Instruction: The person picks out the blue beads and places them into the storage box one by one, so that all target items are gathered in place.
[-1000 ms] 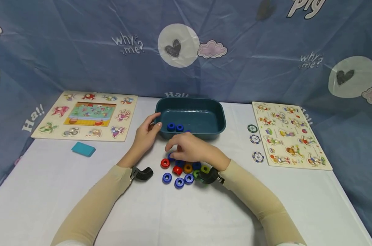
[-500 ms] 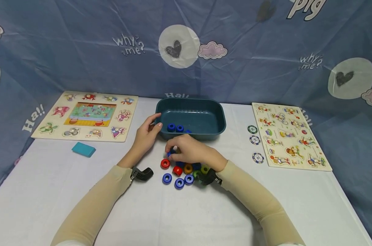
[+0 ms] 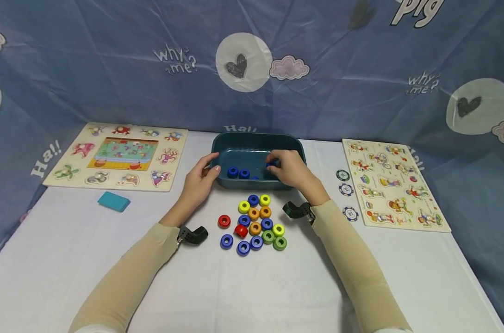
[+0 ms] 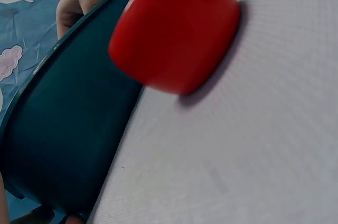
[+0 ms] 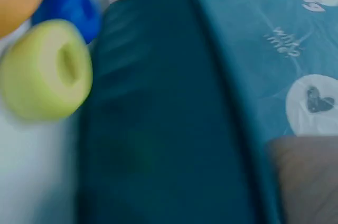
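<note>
In the head view, my right hand (image 3: 291, 171) reaches over the front rim of a dark teal bin (image 3: 260, 185). Its thumb and fingers pinch a blue ring-shaped bead (image 3: 270, 163) inside. Several other blue beads (image 3: 244, 174) lie toward the bin's front left. My left hand (image 3: 199, 182) touches the bin's left end with fingers extended. On the table before the bin is a loose group of beads: red (image 3: 224, 221), yellow (image 3: 244, 206), orange (image 3: 255, 228), green (image 3: 280, 243) and blue (image 3: 243, 248). The right wrist view is blurred and does not show the held bead.
A wooden picture puzzle board (image 3: 127, 175) lies at the left, with a teal block (image 3: 114, 201) in front of it. Another puzzle board (image 3: 395, 185) lies at the right, beside three round chips (image 3: 345, 189). Patterned blue cloth (image 3: 339, 106) hangs behind the table.
My right hand has lifted a blue bead from the group and carried it up and right into the bin. The beads it covered are now visible. My left hand stays at the bin.
</note>
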Demonstrator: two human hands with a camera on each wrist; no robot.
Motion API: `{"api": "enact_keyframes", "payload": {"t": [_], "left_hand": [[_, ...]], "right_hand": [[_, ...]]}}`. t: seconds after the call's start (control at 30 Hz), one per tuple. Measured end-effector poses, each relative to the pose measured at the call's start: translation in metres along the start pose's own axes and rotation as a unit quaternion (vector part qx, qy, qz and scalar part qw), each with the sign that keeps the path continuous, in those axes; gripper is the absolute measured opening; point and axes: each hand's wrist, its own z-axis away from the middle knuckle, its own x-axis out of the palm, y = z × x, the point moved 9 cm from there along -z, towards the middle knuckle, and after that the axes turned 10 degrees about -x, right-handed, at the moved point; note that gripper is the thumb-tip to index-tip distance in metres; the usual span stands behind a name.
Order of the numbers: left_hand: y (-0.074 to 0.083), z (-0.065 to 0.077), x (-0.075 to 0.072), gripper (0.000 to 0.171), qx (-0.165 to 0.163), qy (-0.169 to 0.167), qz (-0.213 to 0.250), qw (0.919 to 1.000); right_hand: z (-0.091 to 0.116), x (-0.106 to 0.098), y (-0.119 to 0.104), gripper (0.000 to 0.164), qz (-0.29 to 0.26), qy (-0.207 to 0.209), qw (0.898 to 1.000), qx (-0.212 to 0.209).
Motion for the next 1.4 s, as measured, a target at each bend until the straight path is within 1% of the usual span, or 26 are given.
{"api": "enact_keyframes", "payload": {"t": [0.1, 0.27, 0.33, 0.4, 0.47, 0.5, 0.6, 0.67, 0.7, 0.73, 0.77, 0.8, 0.83, 0.9, 0.97, 1.0, 1.03, 1.07, 1.1, 1.17, 1.27, 1.33, 1.4], "left_hand": [[0.001, 0.000, -0.001, 0.044, 0.005, 0.001, -0.002, 1.0000], [0.001, -0.002, -0.001, 0.044, 0.008, 0.001, 0.001, 1.0000], [0.001, -0.002, 0.000, 0.044, 0.006, 0.002, 0.001, 1.0000], [0.000, -0.002, 0.000, 0.044, 0.004, 0.004, -0.001, 1.0000], [-0.001, -0.001, 0.000, 0.044, 0.003, 0.004, -0.001, 1.0000], [-0.001, -0.001, 0.001, 0.044, 0.001, 0.004, -0.002, 1.0000], [0.000, 0.000, 0.002, 0.044, -0.001, 0.000, -0.001, 1.0000], [0.000, 0.001, 0.002, 0.044, -0.002, 0.000, -0.002, 1.0000], [0.001, 0.001, 0.002, 0.044, -0.002, -0.001, -0.002, 1.0000], [0.001, 0.001, 0.001, 0.044, -0.002, 0.000, -0.002, 1.0000], [0.002, 0.001, 0.001, 0.044, -0.002, 0.001, -0.001, 1.0000], [0.002, 0.001, 0.001, 0.044, -0.001, 0.001, -0.001, 1.0000], [0.002, 0.001, 0.001, 0.044, 0.000, 0.002, -0.002, 1.0000], [0.001, -0.001, 0.001, 0.044, -0.001, 0.001, 0.003, 1.0000], [-0.006, -0.004, 0.002, 0.044, 0.000, 0.002, 0.007, 1.0000], [-0.012, -0.007, 0.003, 0.044, 0.002, 0.003, 0.006, 1.0000], [-0.017, -0.010, 0.003, 0.044, 0.004, 0.005, 0.006, 1.0000], [-0.018, -0.010, 0.003, 0.044, 0.003, 0.004, 0.006, 1.0000], [-0.018, -0.010, 0.003, 0.044, 0.002, 0.004, 0.005, 1.0000], [-0.016, -0.008, 0.003, 0.044, 0.004, 0.004, 0.000, 1.0000], [-0.002, -0.001, 0.001, 0.044, -0.004, -0.002, 0.002, 1.0000], [-0.002, 0.000, 0.001, 0.044, -0.003, -0.003, 0.004, 1.0000], [-0.001, 0.000, 0.001, 0.044, -0.001, -0.003, 0.006, 1.0000]], "right_hand": [[-0.003, 0.009, 0.009, 0.019, -0.020, -0.040, 0.999, 0.029], [-0.004, 0.018, 0.016, 0.024, -0.039, -0.105, 0.991, 0.074], [-0.003, 0.019, 0.018, 0.024, -0.041, -0.114, 0.989, 0.081], [-0.003, 0.019, 0.018, 0.024, -0.042, -0.113, 0.990, 0.080], [-0.002, 0.017, 0.016, 0.024, -0.041, -0.099, 0.992, 0.070], [-0.001, 0.015, 0.013, 0.024, -0.039, -0.084, 0.994, 0.060], [0.002, 0.000, 0.000, 0.023, -0.026, -0.018, 0.999, 0.018], [0.007, -0.014, -0.016, 0.021, -0.022, 0.031, 0.999, -0.021], [0.010, -0.020, -0.026, 0.019, -0.026, 0.049, 0.997, -0.045], [0.012, -0.025, -0.037, 0.018, -0.035, 0.057, 0.995, -0.067], [0.014, -0.027, -0.048, 0.016, -0.047, 0.053, 0.993, -0.090], [0.016, -0.027, -0.058, 0.015, -0.059, 0.035, 0.992, -0.108], [0.017, -0.023, -0.067, 0.015, -0.073, 0.007, 0.990, -0.123], [0.020, -0.011, -0.080, 0.017, -0.090, -0.072, 0.984, -0.133], [0.024, 0.006, -0.085, 0.024, -0.082, -0.157, 0.977, -0.122], [0.026, 0.014, -0.086, 0.028, -0.069, -0.191, 0.972, -0.114], [0.028, 0.021, -0.086, 0.032, -0.057, -0.220, 0.968, -0.104], [0.029, 0.026, -0.087, 0.035, -0.045, -0.239, 0.965, -0.098], [0.031, 0.031, -0.087, 0.037, -0.031, -0.253, 0.963, -0.091], [0.032, 0.040, -0.087, 0.039, -0.004, -0.264, 0.962, -0.074], [0.033, 0.051, -0.086, 0.038, 0.032, -0.269, 0.962, -0.045], [0.033, 0.059, -0.083, 0.035, 0.050, -0.274, 0.960, -0.025], [0.034, 0.063, -0.082, 0.033, 0.059, -0.277, 0.959, -0.016]]}}
